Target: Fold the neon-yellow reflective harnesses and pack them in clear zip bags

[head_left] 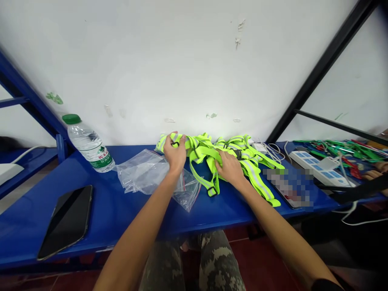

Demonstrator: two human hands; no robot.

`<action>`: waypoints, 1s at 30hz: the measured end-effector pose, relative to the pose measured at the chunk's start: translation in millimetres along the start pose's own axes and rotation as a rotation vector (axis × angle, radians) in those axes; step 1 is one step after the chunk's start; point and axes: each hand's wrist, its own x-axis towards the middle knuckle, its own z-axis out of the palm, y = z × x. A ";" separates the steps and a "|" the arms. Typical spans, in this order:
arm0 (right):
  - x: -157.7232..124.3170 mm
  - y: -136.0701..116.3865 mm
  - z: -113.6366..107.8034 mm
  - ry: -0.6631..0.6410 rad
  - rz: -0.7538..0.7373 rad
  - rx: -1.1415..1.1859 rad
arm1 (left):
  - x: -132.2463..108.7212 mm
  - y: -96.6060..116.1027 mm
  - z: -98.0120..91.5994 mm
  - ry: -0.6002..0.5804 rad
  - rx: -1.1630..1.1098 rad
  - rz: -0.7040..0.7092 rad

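Note:
A tangled heap of neon-yellow reflective straps (pixel 256 176) with grey stripes and black buckles lies at the back of the blue table, against the wall. At the heap's left end, my left hand (pixel 176 151) is closed around a bunched strap, thumb and fingers wrapped over it. My right hand (pixel 229 165) grips into the middle of the heap, its fingers curled over a strap and partly hidden by it. One loop with a black buckle (pixel 211 191) hangs toward me between the hands. Clear plastic zip bags (pixel 141 171) lie beside and under my left forearm.
A green-capped water bottle (pixel 91 145) stands at the left, behind a dark phone (pixel 66 222). On the right are a blurred-out flat item (pixel 292 190), a white power strip (pixel 321 167) and cables. Another person's hand (pixel 376 171) shows at the far right edge, near green strips.

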 end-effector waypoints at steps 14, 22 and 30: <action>112.0 61.1 -52.7 0.482 0.520 0.441 | 48.2 -7.8 -13.2 0.013 -0.312 -0.190; 109.0 46.9 -62.8 0.059 0.254 0.295 | 76.1 47.0 27.7 -0.100 -0.522 -0.244; 91.9 39.0 -82.8 -0.370 0.141 0.139 | 96.1 95.2 40.1 -0.216 -0.704 -0.181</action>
